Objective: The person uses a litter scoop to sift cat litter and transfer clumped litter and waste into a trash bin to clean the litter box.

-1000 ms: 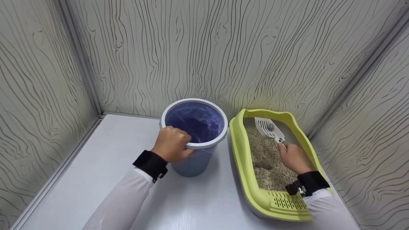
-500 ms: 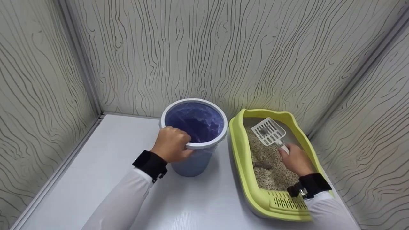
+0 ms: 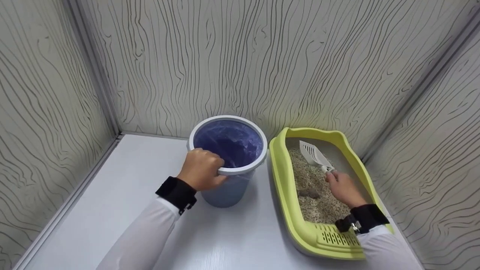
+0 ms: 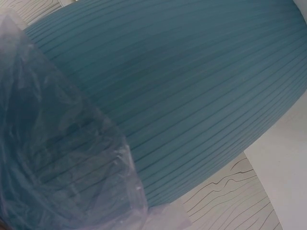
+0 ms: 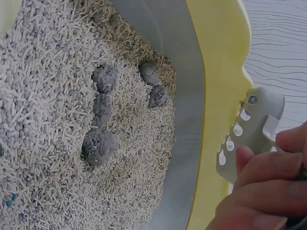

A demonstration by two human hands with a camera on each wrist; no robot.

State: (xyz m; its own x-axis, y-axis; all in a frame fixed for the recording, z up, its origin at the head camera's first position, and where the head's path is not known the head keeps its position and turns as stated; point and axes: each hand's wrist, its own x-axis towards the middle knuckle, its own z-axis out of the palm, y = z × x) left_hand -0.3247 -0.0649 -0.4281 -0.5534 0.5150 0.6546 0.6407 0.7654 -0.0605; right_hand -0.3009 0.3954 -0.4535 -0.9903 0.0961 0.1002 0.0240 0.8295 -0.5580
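My left hand (image 3: pixel 201 168) grips the pale rim of a blue trash bin (image 3: pixel 225 191), fingers curled over the near left edge. A thin plastic liner (image 4: pixel 72 148) hangs down the bin's ribbed outside in the left wrist view. My right hand (image 3: pixel 345 187) holds a white slotted litter scoop (image 3: pixel 314 154) by its handle. The scoop is tilted above the far part of a yellow litter box (image 3: pixel 284 180); its load is hidden from the head view. Below lies pellet litter (image 3: pixel 318 210) with a dark clump (image 3: pixel 309 193). Several grey clumps (image 5: pixel 99 146) show in the right wrist view.
Bin and litter box stand side by side on a white tabletop (image 3: pixel 123 180). Wood-grain panels (image 3: pixel 232 60) close in the back and both sides. The box's front has a perforated step (image 3: pixel 330 238). Its right side lies close to the right panel.
The scoop has rolled from nearly flat, with a clump visible on it, to a steep sideways tilt; that clump is out of sight in the head view. My left hand and the bin stay put.
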